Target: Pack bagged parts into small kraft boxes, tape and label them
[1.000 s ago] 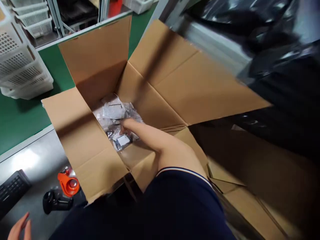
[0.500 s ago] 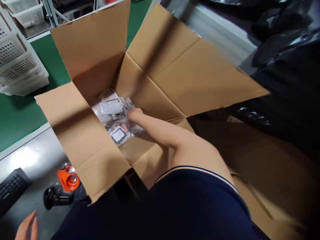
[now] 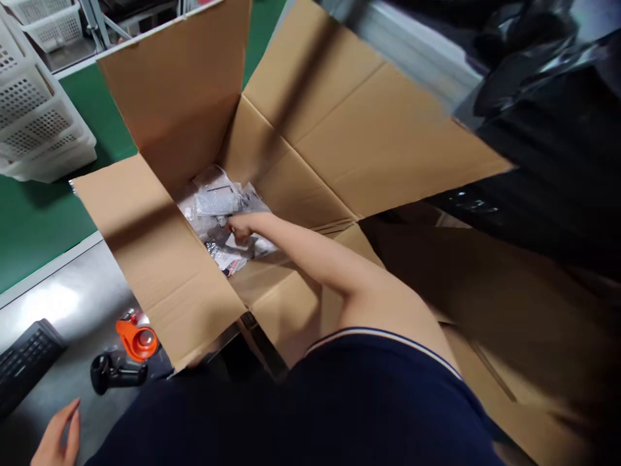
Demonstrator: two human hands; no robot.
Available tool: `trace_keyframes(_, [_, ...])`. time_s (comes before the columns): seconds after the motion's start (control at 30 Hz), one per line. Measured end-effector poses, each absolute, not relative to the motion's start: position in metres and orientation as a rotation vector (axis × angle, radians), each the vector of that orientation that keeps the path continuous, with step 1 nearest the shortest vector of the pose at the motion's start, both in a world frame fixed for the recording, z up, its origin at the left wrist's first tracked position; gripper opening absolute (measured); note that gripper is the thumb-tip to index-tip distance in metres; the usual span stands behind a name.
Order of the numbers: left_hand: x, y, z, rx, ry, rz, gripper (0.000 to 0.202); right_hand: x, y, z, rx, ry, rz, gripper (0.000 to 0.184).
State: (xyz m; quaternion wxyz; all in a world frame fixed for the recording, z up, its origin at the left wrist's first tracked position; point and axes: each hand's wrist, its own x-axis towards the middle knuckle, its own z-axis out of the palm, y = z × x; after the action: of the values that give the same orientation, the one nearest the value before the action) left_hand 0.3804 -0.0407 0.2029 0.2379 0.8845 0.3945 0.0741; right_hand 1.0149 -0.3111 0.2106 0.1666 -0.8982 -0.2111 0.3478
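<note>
My right hand (image 3: 241, 228) reaches down inside a large open cardboard box (image 3: 165, 259). Its fingers are curled and pressed on a clear plastic packet (image 3: 237, 244) that shows a pale patch; the fingertips are partly hidden. Around it lie several other clear plastic packets, among them a bubble-wrapped one (image 3: 217, 202) just beyond the hand. At the lower left edge, my left hand (image 3: 61, 437) hovers over the grey metal table, holding nothing, with thumb and forefinger stretched out and a gap between them. Only part of that hand shows.
Left of the box, an orange plastic part (image 3: 138, 340), a black handle-shaped part (image 3: 116, 375) and a black keyboard (image 3: 29, 362) lie on the metal table (image 3: 87, 285). White baskets (image 3: 43, 123) are stacked on a green surface. Black plastic bags (image 3: 557, 142) stand at right.
My right hand has moved left and toward me among the packets, its fingers now curled over one. The packet with the dark-edged white patch has shifted and is partly covered. My left hand barely moved.
</note>
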Motion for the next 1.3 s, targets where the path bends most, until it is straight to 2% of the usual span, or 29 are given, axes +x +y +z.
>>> trace_keyframes(0.13, [0.423,-0.032,0.215,2.478,0.891,0.387,0.03,1.011,-0.316,0.293,-2.22,-0.761,0.752,0.021])
trace_keyframes(0.23, [0.483,-0.046,0.249,2.43,0.721,0.582,0.019,0.953,-0.309,0.344,-1.763,-0.616,0.498,0.04])
trace_keyframes(0.33, [0.54,-0.078,0.3,2.303,0.599,0.77,0.027,0.863,-0.283,0.367,-1.582,-0.515,0.343,0.042])
trace_keyframes(0.37, [0.553,-0.089,0.315,2.257,0.541,0.749,0.043,0.83,-0.27,0.369,-1.561,-0.516,0.33,0.04])
trace_keyframes(0.43, [0.568,-0.105,0.337,2.13,0.471,0.603,0.094,0.764,-0.243,0.366,-1.507,-0.575,0.423,0.039])
trace_keyframes(0.47, [0.568,-0.108,0.342,2.043,0.456,0.548,0.107,0.733,-0.23,0.363,-1.463,-0.619,0.52,0.04])
trace_keyframes(0.5, [0.563,-0.108,0.343,1.927,0.457,0.506,0.109,0.705,-0.218,0.36,-1.414,-0.663,0.628,0.043])
trace_keyframes(0.57, [0.538,-0.099,0.336,1.658,0.473,0.459,0.092,0.659,-0.198,0.353,-1.357,-0.728,0.769,0.048])
trace_keyframes(0.63, [0.498,-0.081,0.324,1.379,0.447,0.373,0.08,0.627,-0.181,0.347,-1.406,-0.767,0.691,0.047])
trace_keyframes(0.7, [0.45,-0.06,0.314,1.142,0.389,0.256,0.086,0.604,-0.165,0.344,-1.501,-0.82,0.535,0.043])
trace_keyframes(0.77, [0.403,-0.041,0.306,0.971,0.358,0.171,0.089,0.583,-0.148,0.345,-1.553,-0.921,0.533,0.038])
trace_keyframes(0.97, [0.283,0.013,0.284,0.817,0.471,-0.124,0.083,0.511,-0.096,0.344,-1.483,-1.161,1.251,0.035])
trace_keyframes(1.1, [0.219,0.042,0.259,0.884,0.624,-0.231,0.076,0.455,-0.071,0.313,-1.375,-1.08,1.614,0.039])
trace_keyframes(1.2, [0.186,0.05,0.241,1.115,0.808,-0.143,0.07,0.414,-0.065,0.276,-1.444,-0.927,1.655,0.04])
trace_keyframes(1.3, [0.169,0.045,0.23,1.556,1.095,0.289,0.049,0.38,-0.066,0.242,-1.63,-0.815,1.513,0.04])
